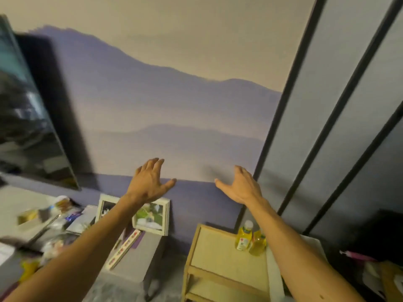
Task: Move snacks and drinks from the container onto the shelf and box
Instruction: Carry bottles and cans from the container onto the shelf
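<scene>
Both my arms reach forward and up in front of a wall with a blue mountain mural. My left hand is open with fingers spread and holds nothing. My right hand is open too, palm turned inward, empty. Below the right arm stands a light wooden shelf, and two yellow drink bottles stand on its top at the back right corner. At the lower left, blurred snack packets lie in a heap on a grey cabinet top; the container itself cannot be made out.
A white picture frame leans against the wall on the grey cabinet, with a long flat box before it. A large dark screen hangs at the left. Black-framed grey panels fill the right. Dark clutter lies at the lower right.
</scene>
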Tool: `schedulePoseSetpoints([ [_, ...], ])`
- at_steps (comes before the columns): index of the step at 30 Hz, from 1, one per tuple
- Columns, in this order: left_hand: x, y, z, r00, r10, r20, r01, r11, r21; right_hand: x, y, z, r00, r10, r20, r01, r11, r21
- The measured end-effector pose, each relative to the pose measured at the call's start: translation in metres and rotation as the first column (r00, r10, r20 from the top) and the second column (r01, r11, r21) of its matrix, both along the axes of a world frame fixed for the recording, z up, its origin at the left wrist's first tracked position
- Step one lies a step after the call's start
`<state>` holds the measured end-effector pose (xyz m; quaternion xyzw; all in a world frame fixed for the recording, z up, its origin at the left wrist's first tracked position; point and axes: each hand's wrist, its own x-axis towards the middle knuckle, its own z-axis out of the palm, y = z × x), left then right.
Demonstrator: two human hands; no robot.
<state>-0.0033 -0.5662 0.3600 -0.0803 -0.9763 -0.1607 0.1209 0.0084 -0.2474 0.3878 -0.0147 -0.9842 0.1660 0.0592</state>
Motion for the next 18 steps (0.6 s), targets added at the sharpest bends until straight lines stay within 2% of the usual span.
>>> schedulePoseSetpoints([
  [4, 0.074, -0.068, -0.001, 0.985, 0.169, -0.024, -0.169, 0.986, 0.007, 0.016, -0.075, -0.003, 0.986, 0.165, 0.002, -0.164, 0.986, -0.038],
  [8, 0.154, -0.140, -0.002, 0.939, 0.343, -0.010, -0.343, 0.939, -0.006, 0.043, -0.167, -0.005, 0.928, 0.371, 0.043, -0.370, 0.928, -0.038],
  [13, 0.256, -0.242, 0.007, 0.809, 0.588, 0.003, -0.588, 0.809, -0.006, 0.080, -0.298, -0.009, 0.835, 0.546, 0.059, -0.541, 0.837, -0.085],
  [18, 0.342, -0.346, -0.003, 0.679, 0.734, 0.017, -0.734, 0.679, 0.013, 0.125, -0.430, -0.012, 0.709, 0.702, 0.067, -0.699, 0.712, -0.063],
])
